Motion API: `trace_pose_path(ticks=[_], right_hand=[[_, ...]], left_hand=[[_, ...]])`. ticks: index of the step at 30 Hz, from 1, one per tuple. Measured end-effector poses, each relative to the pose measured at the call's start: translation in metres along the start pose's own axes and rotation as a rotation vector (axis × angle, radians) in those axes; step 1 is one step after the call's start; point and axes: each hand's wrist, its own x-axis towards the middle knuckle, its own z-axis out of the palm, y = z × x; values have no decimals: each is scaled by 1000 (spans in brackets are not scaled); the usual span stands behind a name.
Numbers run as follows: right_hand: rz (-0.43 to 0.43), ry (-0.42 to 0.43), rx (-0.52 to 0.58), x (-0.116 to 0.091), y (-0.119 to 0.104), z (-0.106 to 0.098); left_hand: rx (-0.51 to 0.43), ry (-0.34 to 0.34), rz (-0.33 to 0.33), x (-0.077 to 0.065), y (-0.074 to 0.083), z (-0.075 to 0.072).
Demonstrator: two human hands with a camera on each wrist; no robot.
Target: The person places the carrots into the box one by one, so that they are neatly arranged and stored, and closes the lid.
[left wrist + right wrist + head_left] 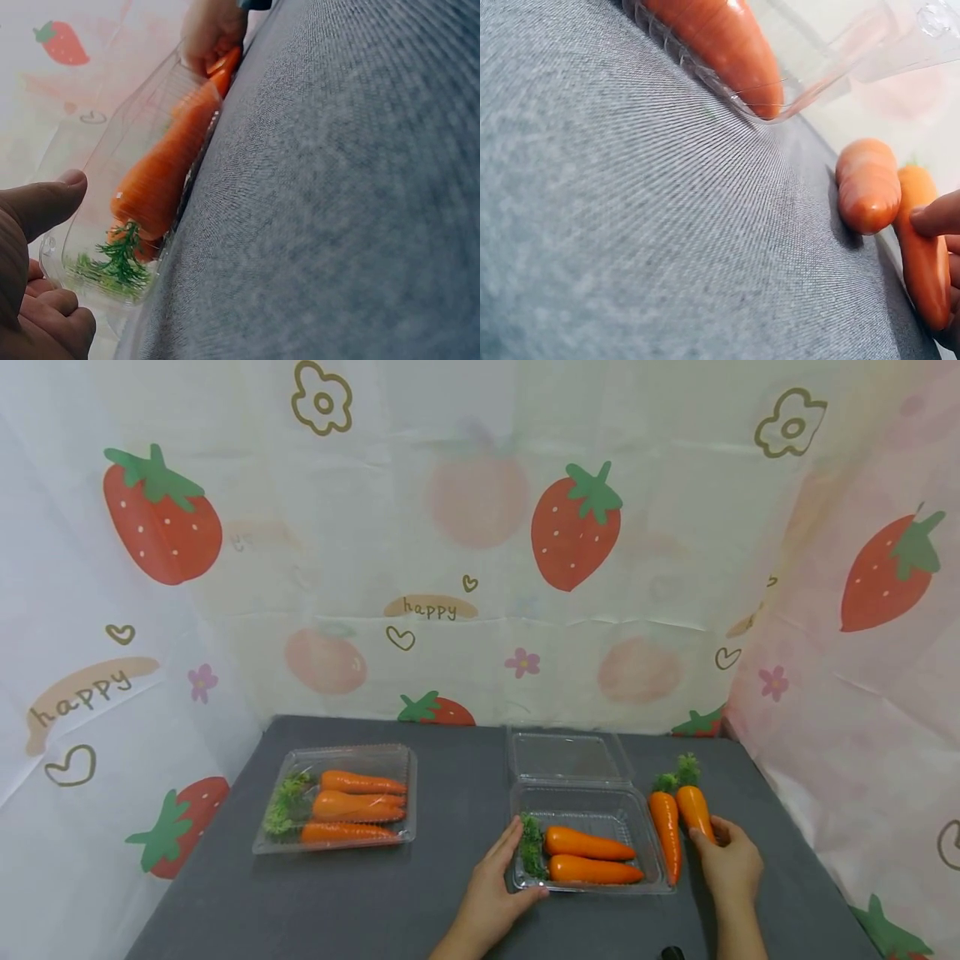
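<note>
On the right half of the table stands a clear plastic clamshell box [656,860] with its lid [562,756] folded back. Two orange carrots [592,843] with green tops [532,847] lie inside. My left hand [491,885] touches the box's left front corner, fingers at the left side and thumb along the front rim. Right of the box, my right hand [731,864] pinches a carrot [693,806] between thumb and fingers; its green top points to the back. Another loose carrot [665,827] lies between that one and the box.
A closed clear box [408,777] holding several carrots [360,806] sits on the left of the grey table [457,852]. A small black object [672,952] shows at the front edge. Printed cloth walls [480,560] stand at the back and sides.
</note>
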Motion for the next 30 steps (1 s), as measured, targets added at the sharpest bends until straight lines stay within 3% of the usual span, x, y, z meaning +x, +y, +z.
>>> trace_pose_path(ticks=[30], right_hand=[[-95,-20,64,-4,-11,-10]], left_hand=[[-32,20,28,0,-3,1]])
